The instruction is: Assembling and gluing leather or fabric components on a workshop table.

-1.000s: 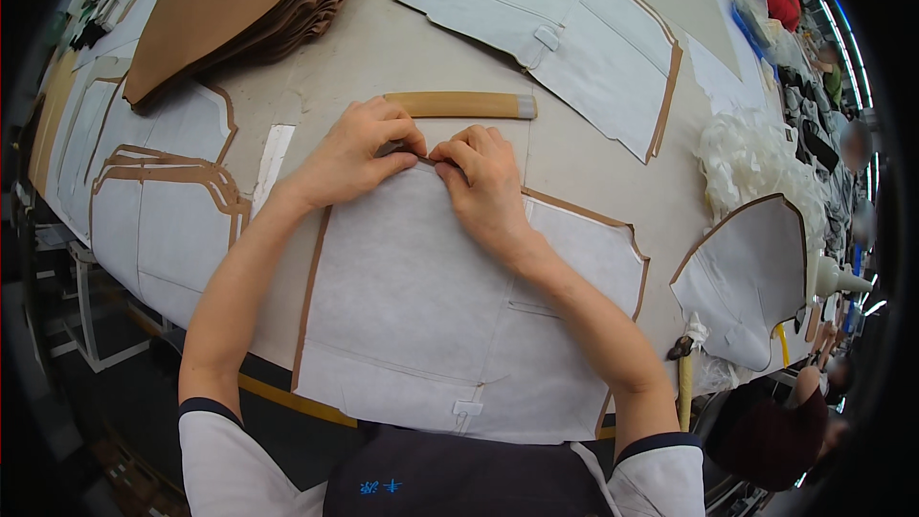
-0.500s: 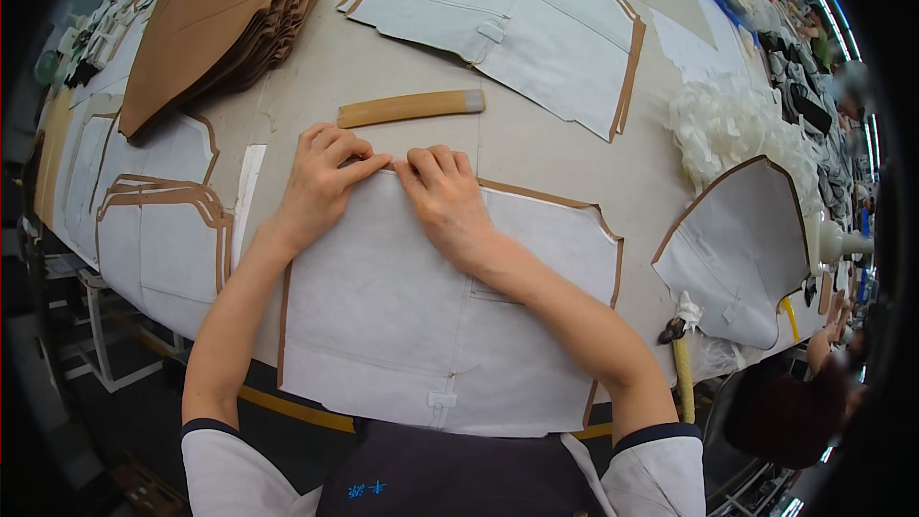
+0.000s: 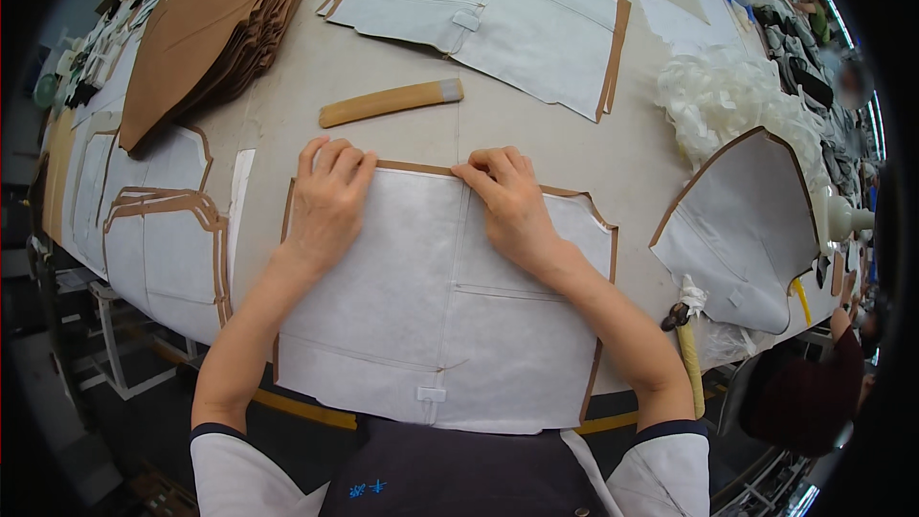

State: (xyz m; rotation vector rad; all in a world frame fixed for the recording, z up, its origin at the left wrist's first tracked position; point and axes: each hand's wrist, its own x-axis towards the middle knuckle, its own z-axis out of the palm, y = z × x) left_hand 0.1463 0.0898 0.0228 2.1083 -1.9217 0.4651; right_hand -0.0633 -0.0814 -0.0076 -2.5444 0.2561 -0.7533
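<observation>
White fabric panel (image 3: pixel 402 278), one, brown-bordered: lies flat below and between the two hands, far border running from one to the other, body extending toward the wearer.

Left hand (image 3: pixel 327 193): palm down, fingers bent at the panel's far-left border; whether cloth is pinched, cannot tell.

Right hand (image 3: pixel 512 201): fingers curled, thumb reaching left along the same border; touching, grip cannot be told.

Tan flat strip (image 3: pixel 388 103), grey-ended: just beyond the hands.

Table (image 3: pixel 555 148): pale, beneath all. Beyond left hand, stack of brown pieces (image 3: pixel 196 38); left of it, bordered white pieces (image 3: pixel 168 254). Beyond both hands, second white panel (image 3: pixel 536 24). Right of right hand, translucent white heap (image 3: pixel 718 110), curved grey panel (image 3: pixel 742 230), yellow-handled tool (image 3: pixel 690 364). Farther right, a seated person in dark red (image 3: pixel 804 393).

Differences from one second ago: hands, then nearly touching, stand well apart; the border between them, then mostly covered, shows as a straight brown band; the strip, then overlapped by left fingers, shows whole.
</observation>
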